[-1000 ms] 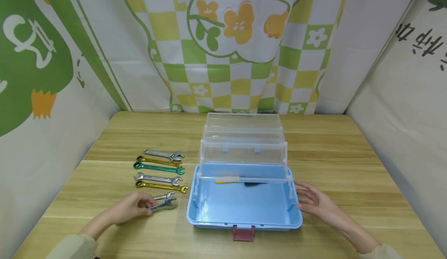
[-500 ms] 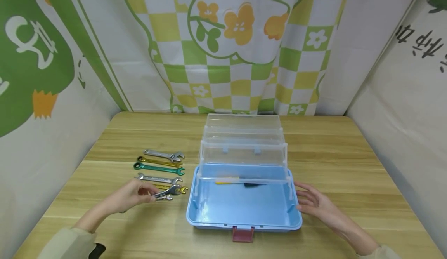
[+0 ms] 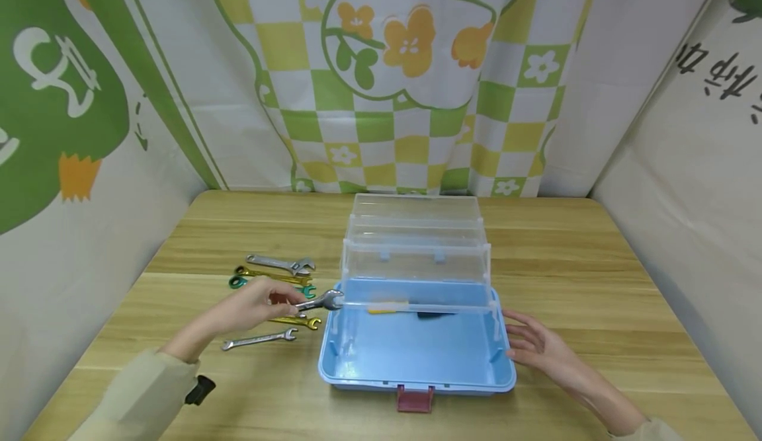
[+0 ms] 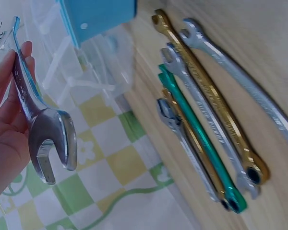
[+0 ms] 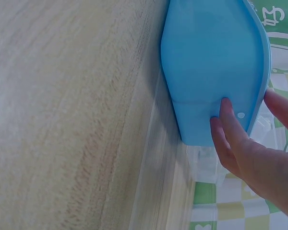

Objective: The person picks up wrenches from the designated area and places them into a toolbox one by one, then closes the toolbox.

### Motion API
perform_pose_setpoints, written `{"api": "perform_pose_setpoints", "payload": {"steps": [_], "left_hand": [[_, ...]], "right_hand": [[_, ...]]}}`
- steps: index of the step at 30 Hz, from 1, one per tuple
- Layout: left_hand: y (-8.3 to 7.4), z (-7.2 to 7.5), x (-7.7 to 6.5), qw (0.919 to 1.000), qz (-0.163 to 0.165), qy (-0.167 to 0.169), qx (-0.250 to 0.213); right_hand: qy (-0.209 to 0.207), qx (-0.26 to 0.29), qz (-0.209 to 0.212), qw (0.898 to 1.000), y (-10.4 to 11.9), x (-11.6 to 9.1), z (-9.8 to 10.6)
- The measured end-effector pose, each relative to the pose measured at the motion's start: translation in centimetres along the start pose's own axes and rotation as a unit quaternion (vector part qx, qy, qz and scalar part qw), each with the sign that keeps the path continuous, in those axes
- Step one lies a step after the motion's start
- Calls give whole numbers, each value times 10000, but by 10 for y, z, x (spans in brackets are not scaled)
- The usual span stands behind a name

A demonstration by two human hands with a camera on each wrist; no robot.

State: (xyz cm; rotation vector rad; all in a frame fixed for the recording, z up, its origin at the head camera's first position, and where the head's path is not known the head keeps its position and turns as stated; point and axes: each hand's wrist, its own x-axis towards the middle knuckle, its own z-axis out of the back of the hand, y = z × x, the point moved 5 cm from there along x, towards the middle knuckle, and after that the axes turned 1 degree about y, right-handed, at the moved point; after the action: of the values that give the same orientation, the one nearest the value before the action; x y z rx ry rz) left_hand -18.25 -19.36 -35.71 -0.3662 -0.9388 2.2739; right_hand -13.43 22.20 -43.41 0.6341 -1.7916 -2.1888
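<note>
My left hand (image 3: pixel 253 307) pinches a silver open-end wrench (image 3: pixel 321 301), raised over the row of wrenches. Its jaw end points right and overlaps the left rim of the open blue toolbox (image 3: pixel 417 384). Seen from the left wrist, the thumb and fingers hold the shank, and the U-shaped jaw (image 4: pixel 50 129) hangs free. On the toolbox's right side, my right hand (image 3: pixel 544 348) rests with fingers extended. The right wrist view has those fingertips against the blue side wall (image 5: pixel 209 57) and the thumb at the rim.
Left of the box lie a silver wrench (image 3: pixel 258 340), gold wrenches (image 4: pixel 216 105), a green wrench (image 4: pixel 197 129) and an adjustable wrench (image 3: pixel 280 264). Clear tiered trays (image 3: pixel 417 256) stand raised at the box's back. A yellow-and-black tool (image 3: pixel 387 307) lies inside the box.
The left hand has lifted the silver wrench from the table and carried it up and right to the toolbox's left edge. The right hand has stayed against the box.
</note>
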Motion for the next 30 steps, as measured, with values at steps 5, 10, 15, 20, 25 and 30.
{"api": "perform_pose_setpoints", "payload": {"steps": [5,10,15,20,25,30], "left_hand": [[-10,0,18,9997,-174,145,-23],[-17,-1,36,9995,-153,270,-109],[-23,-1,50,9993,-147,301,-135],[-29,-3,63,9988,-149,435,-151],[-36,-6,76,9977,-331,580,-79],[-41,-11,90,9964,-484,695,66]], "right_hand": [[9,-4,-27,10000,-1,-1,0],[9,-10,46,10000,0,-1,0],[20,-24,58,10000,0,0,0],[12,-8,29,10000,0,0,0],[15,-4,68,10000,0,0,0],[14,-6,48,10000,0,0,0]]}}
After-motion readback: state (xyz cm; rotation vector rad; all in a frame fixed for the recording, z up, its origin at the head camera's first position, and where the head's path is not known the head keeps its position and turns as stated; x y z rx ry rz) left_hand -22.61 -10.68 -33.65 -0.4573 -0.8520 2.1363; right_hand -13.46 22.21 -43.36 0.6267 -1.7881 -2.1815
